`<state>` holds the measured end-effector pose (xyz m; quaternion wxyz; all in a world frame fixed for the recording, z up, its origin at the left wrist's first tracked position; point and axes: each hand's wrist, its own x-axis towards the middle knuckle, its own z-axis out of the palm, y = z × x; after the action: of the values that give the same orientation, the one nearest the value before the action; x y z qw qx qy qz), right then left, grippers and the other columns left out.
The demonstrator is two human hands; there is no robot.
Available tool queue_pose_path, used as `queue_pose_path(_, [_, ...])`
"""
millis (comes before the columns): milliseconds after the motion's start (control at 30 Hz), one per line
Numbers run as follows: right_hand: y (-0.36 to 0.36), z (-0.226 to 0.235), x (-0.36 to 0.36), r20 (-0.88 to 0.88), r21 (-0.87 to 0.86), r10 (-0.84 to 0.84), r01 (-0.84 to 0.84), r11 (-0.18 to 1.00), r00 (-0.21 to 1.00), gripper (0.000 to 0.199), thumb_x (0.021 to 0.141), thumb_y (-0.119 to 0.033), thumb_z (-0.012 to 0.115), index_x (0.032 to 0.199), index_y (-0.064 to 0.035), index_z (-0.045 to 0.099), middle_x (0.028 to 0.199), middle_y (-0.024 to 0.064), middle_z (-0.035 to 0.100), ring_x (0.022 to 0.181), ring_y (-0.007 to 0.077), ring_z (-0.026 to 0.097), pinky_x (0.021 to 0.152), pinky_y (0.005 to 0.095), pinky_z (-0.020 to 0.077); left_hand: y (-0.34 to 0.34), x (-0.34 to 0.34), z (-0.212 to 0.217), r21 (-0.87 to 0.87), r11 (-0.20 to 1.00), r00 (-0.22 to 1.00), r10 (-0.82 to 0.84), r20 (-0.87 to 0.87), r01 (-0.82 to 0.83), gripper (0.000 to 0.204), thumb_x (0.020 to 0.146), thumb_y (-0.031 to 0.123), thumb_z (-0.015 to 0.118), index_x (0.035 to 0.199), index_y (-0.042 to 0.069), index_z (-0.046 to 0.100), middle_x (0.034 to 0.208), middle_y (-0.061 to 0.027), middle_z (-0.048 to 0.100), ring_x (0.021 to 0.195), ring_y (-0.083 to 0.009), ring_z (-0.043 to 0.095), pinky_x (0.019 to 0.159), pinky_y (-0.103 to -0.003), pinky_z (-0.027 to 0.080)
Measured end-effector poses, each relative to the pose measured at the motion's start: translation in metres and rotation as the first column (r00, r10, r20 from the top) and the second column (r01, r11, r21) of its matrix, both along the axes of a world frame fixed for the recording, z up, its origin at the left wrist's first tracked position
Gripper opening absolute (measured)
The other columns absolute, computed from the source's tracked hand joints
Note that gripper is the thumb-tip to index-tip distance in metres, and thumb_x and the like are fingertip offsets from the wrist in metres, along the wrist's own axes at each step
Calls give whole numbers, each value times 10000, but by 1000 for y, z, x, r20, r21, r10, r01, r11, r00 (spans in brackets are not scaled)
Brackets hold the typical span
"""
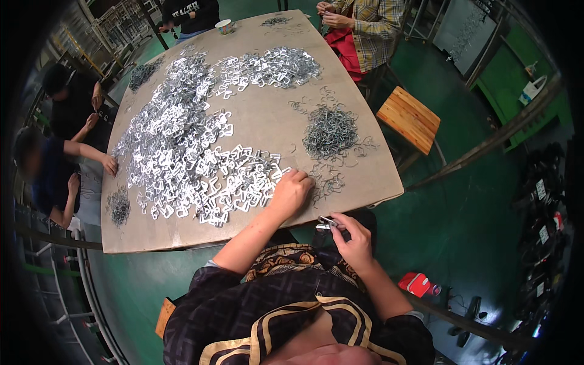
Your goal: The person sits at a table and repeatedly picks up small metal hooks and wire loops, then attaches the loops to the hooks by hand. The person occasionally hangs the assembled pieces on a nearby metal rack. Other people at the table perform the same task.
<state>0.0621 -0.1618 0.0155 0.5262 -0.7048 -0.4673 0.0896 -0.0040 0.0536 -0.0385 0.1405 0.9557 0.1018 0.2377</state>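
My left hand [292,191] rests on the near part of the table, its fingers curled together; what they hold, if anything, is hidden. It lies between a large heap of flat silvery metal clips [182,146] on its left and some loose thin bent wire pieces [328,182] on its right. Just off the table's near edge, my right hand [353,238] pinches a silvery metal clip [325,224] between thumb and fingers. More than one piece may be in that pinch. A dense pile of bent wire pieces [330,132] sits farther up on the right.
The brown-topped table [261,125] carries smaller wire piles [118,205] at its left side and a cup [225,27] at the far end. Several people work around it. A wooden stool [409,118] stands at the right; a red box [415,284] lies on the green floor.
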Motion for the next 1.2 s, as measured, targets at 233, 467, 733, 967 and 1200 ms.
queue_pose_path(233, [2, -6, 2, 73, 1, 3, -3, 1000, 997, 392, 800, 40, 664, 1182, -36, 623, 949, 134, 682, 768, 281, 659, 709, 379, 536, -5, 52, -7, 128, 986, 991, -98, -95, 109, 146, 770, 113, 582, 865, 31, 659, 845, -111, 587, 850, -276, 586, 733, -375, 511])
queue_pose_path(467, [1, -11, 0, 34, 13, -16, 15, 1000, 999, 417, 794, 42, 678, 1199, -33, 615, 942, 138, 690, 778, 272, 677, 710, 373, 549, 0, 40, -3, -254, 967, 998, -10, -62, -6, 76, 881, 90, 600, 882, 15, 613, 880, -122, 632, 806, -295, 633, 719, -341, 514])
queue_pose_path(733, [4, -11, -1, 44, 6, -47, 47, 999, 998, 463, 793, 26, 703, 1239, -41, 598, 889, 123, 700, 779, 259, 693, 702, 362, 555, -34, -34, 67, -793, 533, 948, -267, 173, 295, 92, 861, 67, 658, 927, 20, 615, 920, -78, 590, 893, -194, 582, 821, -319, 465])
queue_pose_path(967, [8, -8, -5, 90, 12, -15, 14, 1000, 996, 479, 786, 26, 713, 1245, -41, 594, 903, 117, 701, 788, 254, 695, 699, 359, 555, -50, -47, 54, -813, 501, 953, -209, 218, 296, 92, 875, 45, 657, 936, -2, 607, 986, -115, 601, 959, -247, 584, 874, -341, 459])
queue_pose_path(1200, [9, -4, -4, 183, 115, 17, -39, 993, 983, 414, 769, 13, 729, 1169, -12, 628, 859, 117, 705, 770, 232, 702, 689, 328, 553, -62, -62, 50, -838, 492, 971, -133, 197, 237, 114, 891, 34, 620, 992, 20, 569, 963, -120, 652, 934, -290, 624, 886, -373, 457])
